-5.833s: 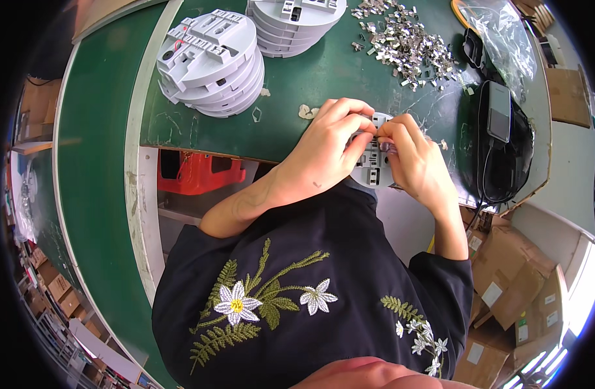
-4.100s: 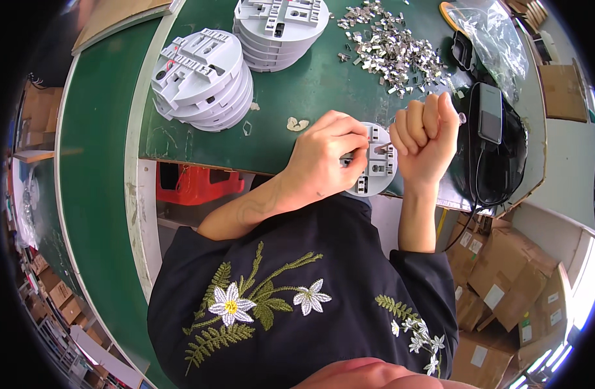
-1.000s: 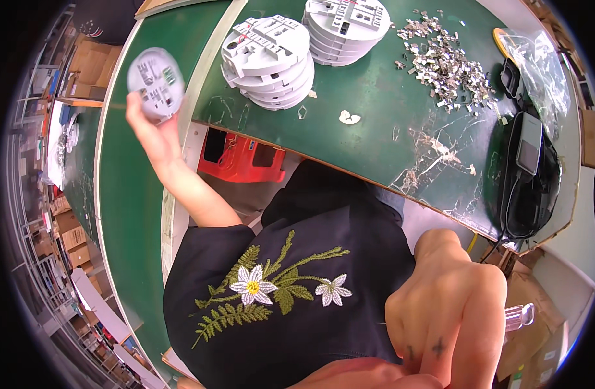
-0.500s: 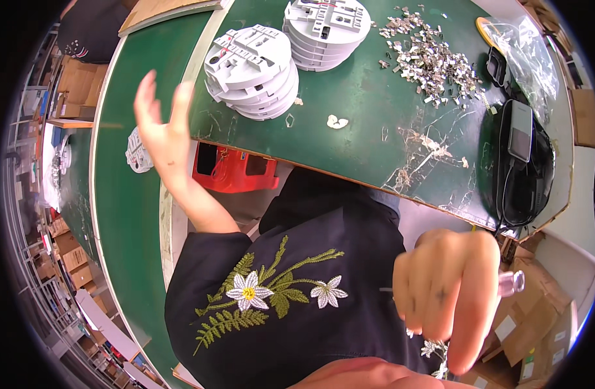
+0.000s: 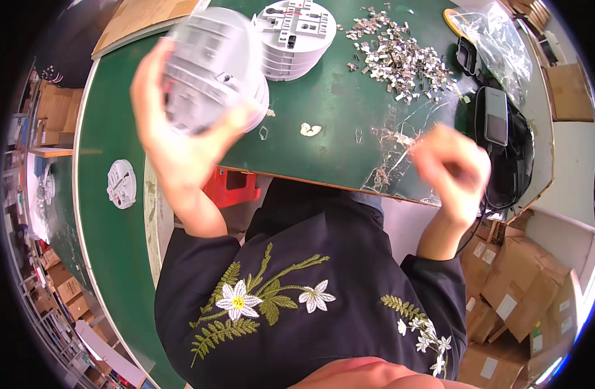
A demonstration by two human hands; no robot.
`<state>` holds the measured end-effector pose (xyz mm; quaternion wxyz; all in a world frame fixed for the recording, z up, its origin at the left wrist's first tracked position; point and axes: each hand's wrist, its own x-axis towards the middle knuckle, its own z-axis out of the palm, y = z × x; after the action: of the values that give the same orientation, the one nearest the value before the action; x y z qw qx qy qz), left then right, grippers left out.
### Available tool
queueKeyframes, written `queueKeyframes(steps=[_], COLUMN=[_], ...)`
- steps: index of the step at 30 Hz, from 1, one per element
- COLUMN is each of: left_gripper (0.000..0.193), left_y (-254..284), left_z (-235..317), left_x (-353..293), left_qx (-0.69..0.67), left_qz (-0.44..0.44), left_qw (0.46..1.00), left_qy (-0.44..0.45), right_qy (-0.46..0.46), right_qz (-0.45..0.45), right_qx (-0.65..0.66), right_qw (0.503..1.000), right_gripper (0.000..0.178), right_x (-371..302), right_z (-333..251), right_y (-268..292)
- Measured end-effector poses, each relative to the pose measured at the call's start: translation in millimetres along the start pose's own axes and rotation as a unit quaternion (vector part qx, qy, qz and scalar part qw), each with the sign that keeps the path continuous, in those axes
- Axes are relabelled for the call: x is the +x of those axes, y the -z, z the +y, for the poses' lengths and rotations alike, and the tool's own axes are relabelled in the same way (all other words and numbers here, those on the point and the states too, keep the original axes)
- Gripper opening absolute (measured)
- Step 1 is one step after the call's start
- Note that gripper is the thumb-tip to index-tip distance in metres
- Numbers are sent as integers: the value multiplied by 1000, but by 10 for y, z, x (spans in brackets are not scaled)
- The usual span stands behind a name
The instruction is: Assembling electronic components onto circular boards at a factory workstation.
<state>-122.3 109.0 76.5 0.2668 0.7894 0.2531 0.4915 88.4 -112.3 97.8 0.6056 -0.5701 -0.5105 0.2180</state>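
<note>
My left hand is wrapped round a blurred white round plastic base, its thumb on the near edge and its fingers on the left side. The base is tilted over a stack of like bases, whose lower rims show beneath it. Beside it stands a second stack of white round bases, with moulded slots and a thin red wire on top. My right hand is curled above the bench's front edge, smeared by motion. What its fingers hold, if anything, cannot be made out.
Small metal clips lie heaped on the green bench. At right are a black tray, a grey power bank and a clear plastic bag. One white base lies on the green strip at left. Cardboard boxes stand lower right.
My left hand has moved from open beside the stack to gripping a base. My right hand has risen from the lower right to the bench edge; the clear-handled tool no longer shows.
</note>
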Motion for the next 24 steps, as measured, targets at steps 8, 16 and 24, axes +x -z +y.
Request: queueKeyframes(steps=[8,16,24], left_gripper=[104,104,95], left_y=[-882,-1088,-1115], left_z=[39,45,-4], left_x=[-677,-903,-696], left_qx=[-53,-46,-183], left_qz=[-341,-359,-429], left_qw=[938,928,880], left_qy=[-23,-89,-88], right_qy=[-40,-44,-39], right_qz=[-78,-85,-48], right_qx=[-515,-521,-446], right_qw=[853,848,893], right_gripper=[28,26,17], right_x=[229,272,264], right_z=[1033,1011,1050], right_y=[443,444,536])
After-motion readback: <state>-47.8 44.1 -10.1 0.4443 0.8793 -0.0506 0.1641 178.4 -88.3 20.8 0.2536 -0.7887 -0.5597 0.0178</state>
